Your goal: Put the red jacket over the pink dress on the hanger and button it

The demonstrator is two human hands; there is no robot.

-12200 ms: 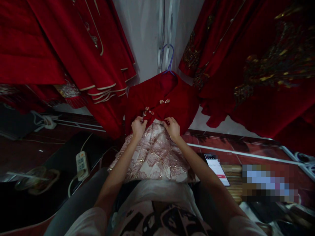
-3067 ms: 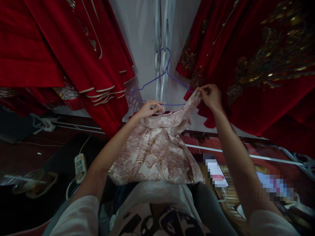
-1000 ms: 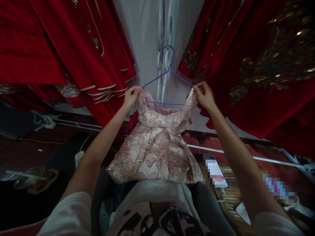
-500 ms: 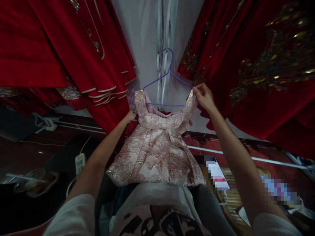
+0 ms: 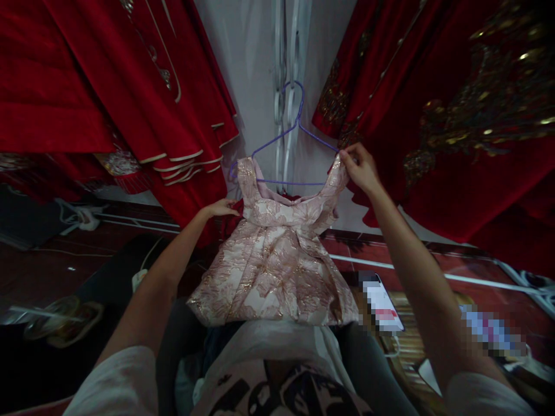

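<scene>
On the thin wire hanger (image 5: 284,136), stiff pleated brocade dress (image 5: 273,260).

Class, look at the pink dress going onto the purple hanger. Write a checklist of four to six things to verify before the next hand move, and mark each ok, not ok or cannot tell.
1. Purple hanger hooked on the white strap at the wall: ok.
2. Strap of the pink dress on the left-hand side sits over the hanger's end: ok.
3. Strap on the right-hand side seated on the hanger: cannot tell; the right hand pinches it there and hides the wire.
4. Left hand free of the dress: ok, open beside the bodice.
5. Skirt hangs free: not ok, its hem rests on the person's lap.
6. Red cloth behind the bodice kept clear of the dress: cannot tell.
</scene>
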